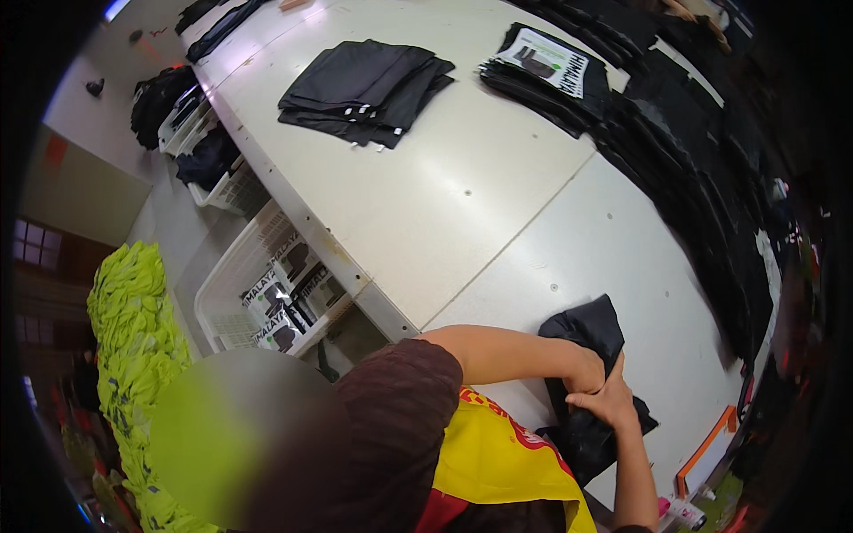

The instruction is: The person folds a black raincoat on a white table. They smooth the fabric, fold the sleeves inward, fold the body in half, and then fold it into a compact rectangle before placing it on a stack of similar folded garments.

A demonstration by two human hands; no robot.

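A black garment [588,326] lies bunched and folded on the table near its front edge. My left hand [582,369] reaches across from the left and presses into the middle of the cloth, its fingers mostly hidden in the folds. Right beside it, my right hand [613,401] grips the same garment from the right, thumb toward the left hand and a finger stretched along the fabric. The two hands touch or nearly touch. Dark cloth spreads beneath and below them toward my yellow apron [498,453].
Folded dark garments with white tags are stacked [364,84] on the pale table [426,195]. Long rows of black garments [693,169] line the far right, with a printed sheet [544,60] on one pile. White baskets [218,293] and heaped neon-yellow cloth [138,329] stand left.
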